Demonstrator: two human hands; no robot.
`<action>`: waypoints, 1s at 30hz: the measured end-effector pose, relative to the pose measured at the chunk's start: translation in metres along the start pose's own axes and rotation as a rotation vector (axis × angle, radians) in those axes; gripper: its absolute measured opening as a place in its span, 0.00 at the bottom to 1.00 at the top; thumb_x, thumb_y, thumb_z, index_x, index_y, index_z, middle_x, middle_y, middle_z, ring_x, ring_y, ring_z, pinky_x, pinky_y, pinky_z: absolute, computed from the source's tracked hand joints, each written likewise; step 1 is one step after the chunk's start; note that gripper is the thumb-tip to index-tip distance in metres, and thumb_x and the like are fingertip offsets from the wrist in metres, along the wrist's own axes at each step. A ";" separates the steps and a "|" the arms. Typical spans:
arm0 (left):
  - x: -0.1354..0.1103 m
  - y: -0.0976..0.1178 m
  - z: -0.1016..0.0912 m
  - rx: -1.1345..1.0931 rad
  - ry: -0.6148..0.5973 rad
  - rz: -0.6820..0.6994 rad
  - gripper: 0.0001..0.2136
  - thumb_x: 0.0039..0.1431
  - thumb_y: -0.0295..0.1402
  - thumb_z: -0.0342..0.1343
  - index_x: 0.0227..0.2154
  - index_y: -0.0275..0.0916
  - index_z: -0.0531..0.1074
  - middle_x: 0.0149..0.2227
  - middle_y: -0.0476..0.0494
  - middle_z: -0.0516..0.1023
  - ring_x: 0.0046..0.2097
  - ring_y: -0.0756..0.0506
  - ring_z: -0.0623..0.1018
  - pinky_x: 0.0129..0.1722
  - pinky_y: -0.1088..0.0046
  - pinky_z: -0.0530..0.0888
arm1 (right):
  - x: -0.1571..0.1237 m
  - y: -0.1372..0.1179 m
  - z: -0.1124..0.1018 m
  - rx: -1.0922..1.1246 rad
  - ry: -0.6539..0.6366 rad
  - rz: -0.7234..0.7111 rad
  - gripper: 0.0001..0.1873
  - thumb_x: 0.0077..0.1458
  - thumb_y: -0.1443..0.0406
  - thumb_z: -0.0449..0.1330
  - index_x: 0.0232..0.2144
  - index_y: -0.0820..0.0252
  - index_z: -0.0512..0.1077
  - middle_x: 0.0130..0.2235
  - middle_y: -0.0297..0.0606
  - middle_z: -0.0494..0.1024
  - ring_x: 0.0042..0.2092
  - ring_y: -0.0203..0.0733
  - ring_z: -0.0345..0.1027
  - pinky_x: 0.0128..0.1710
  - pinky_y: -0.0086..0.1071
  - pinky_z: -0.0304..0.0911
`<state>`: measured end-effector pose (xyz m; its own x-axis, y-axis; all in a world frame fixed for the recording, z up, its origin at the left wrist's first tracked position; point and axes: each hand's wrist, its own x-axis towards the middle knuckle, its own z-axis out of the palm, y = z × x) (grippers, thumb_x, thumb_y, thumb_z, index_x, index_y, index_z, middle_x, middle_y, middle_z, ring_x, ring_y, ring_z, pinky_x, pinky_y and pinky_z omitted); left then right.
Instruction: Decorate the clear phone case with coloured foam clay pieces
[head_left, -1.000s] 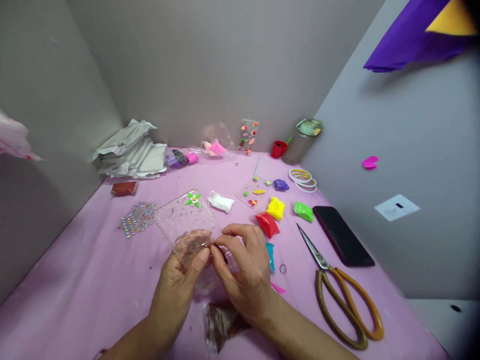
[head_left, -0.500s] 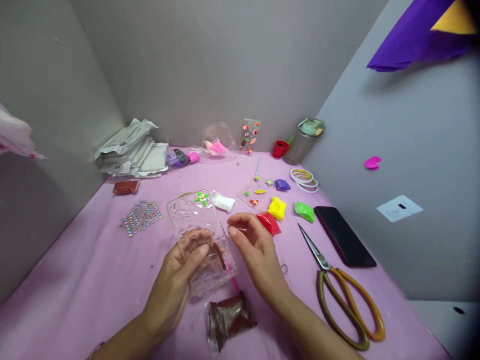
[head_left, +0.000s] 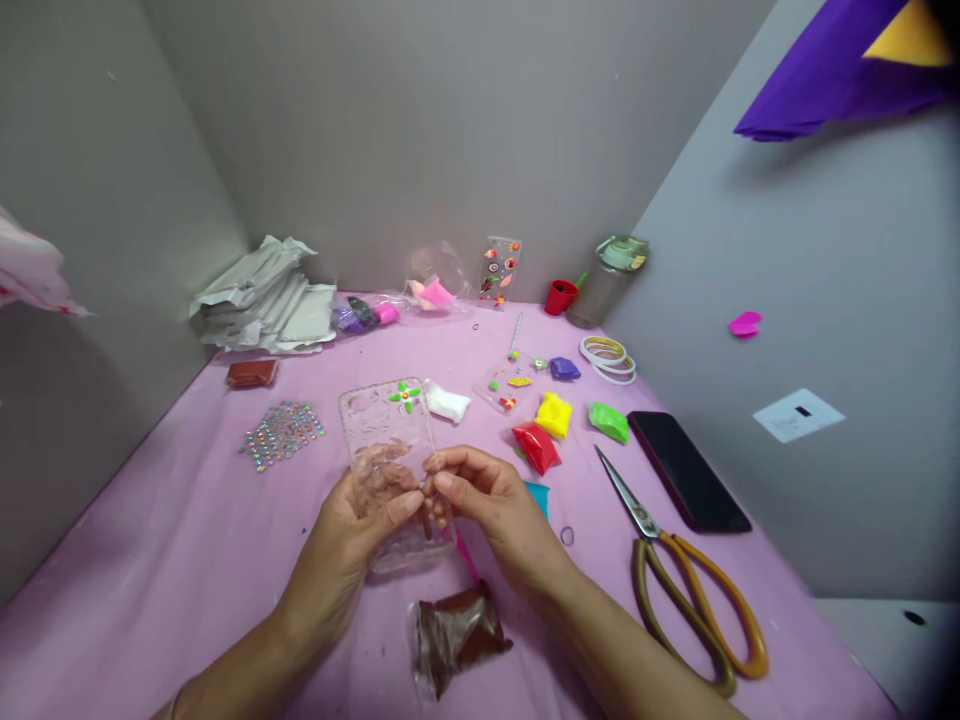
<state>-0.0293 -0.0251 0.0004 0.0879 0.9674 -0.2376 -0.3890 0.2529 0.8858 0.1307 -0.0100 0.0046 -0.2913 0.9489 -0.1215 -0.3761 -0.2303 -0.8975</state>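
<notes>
A clear phone case (head_left: 386,405), with a green-petalled clay flower (head_left: 406,396) near its top right corner, is tilted up in my left hand (head_left: 334,545). The fingers lie behind the case and show through it, while the thumb presses on its front. A thin brown clay strip (head_left: 427,522) lies on the lower right part of the case. My right hand (head_left: 491,510) has thumb and forefinger pinched at the strip's upper end. Whatever is between those fingertips is hidden. Below the case is a packet of brown clay (head_left: 461,640), with a pink stick (head_left: 466,558) above it.
Scissors (head_left: 675,570) and a black phone (head_left: 688,470) lie on the right. Red (head_left: 536,447), yellow (head_left: 553,415) and green clay packets (head_left: 608,422) sit beyond my right hand. Rhinestones (head_left: 283,436) lie left. A bottle (head_left: 607,280) and red cup (head_left: 560,297) stand behind.
My right hand has moved left and slightly down, from beside the case onto the brown strip. The case has shifted a little in my left hand. A blue piece now shows beside my right hand.
</notes>
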 end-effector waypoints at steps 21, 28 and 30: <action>0.002 0.002 0.002 0.061 0.007 0.023 0.28 0.50 0.34 0.71 0.53 0.42 0.67 0.37 0.48 0.81 0.37 0.46 0.81 0.39 0.72 0.77 | 0.001 0.005 0.002 0.024 0.015 -0.029 0.13 0.53 0.58 0.70 0.36 0.61 0.76 0.26 0.30 0.76 0.27 0.32 0.67 0.31 0.26 0.61; 0.000 0.002 0.000 0.113 -0.057 0.002 0.30 0.55 0.34 0.68 0.58 0.45 0.61 0.39 0.48 0.82 0.38 0.46 0.82 0.40 0.71 0.78 | 0.001 0.004 0.002 0.066 0.080 -0.024 0.14 0.50 0.58 0.71 0.36 0.60 0.77 0.31 0.33 0.78 0.28 0.32 0.68 0.32 0.28 0.63; 0.000 0.002 0.001 0.119 -0.065 0.006 0.30 0.56 0.34 0.68 0.58 0.45 0.61 0.41 0.47 0.82 0.40 0.45 0.82 0.42 0.71 0.78 | 0.001 0.004 0.002 0.070 0.088 -0.021 0.14 0.50 0.58 0.72 0.35 0.60 0.77 0.31 0.33 0.78 0.29 0.33 0.68 0.32 0.28 0.64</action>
<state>-0.0296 -0.0246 0.0025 0.1469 0.9668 -0.2089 -0.2785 0.2431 0.9292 0.1275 -0.0103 0.0021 -0.2051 0.9683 -0.1426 -0.4429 -0.2217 -0.8687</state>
